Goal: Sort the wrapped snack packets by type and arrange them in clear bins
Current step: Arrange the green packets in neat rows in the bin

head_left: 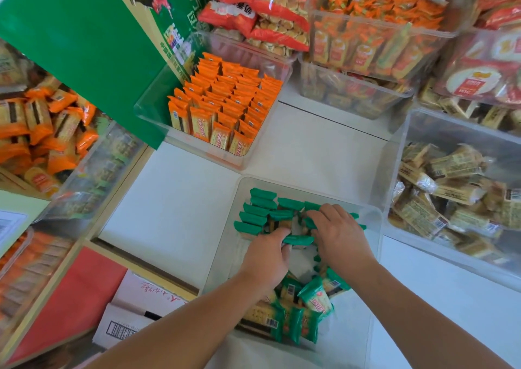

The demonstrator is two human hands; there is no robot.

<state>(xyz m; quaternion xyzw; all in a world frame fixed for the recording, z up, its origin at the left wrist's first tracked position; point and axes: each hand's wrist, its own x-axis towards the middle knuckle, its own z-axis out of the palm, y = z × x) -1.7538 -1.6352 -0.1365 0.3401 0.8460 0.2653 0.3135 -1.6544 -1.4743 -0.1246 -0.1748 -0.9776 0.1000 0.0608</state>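
Note:
A clear bin [222, 244] sits in front of me on the white surface. Upright green-wrapped cracker packets [260, 209] stand in rows at its far end. Loose green packets [303, 309] lie in a heap at its near end. My left hand [267, 258] is inside the bin, fingers closed on a green packet [298, 239] lying sideways. My right hand [339, 233] rests fingers-down on the standing green packets to the right, pressing against them. Further back, another clear bin [158, 120] holds neat rows of orange packets [225, 103].
A clear bin [417, 131] of tan packets stands at the right. Stacked bins of orange snacks and red biscuit bags [277, 22] fill the back. A green carton flap [84, 47] leans at upper left. A white box [132, 318] lies at lower left.

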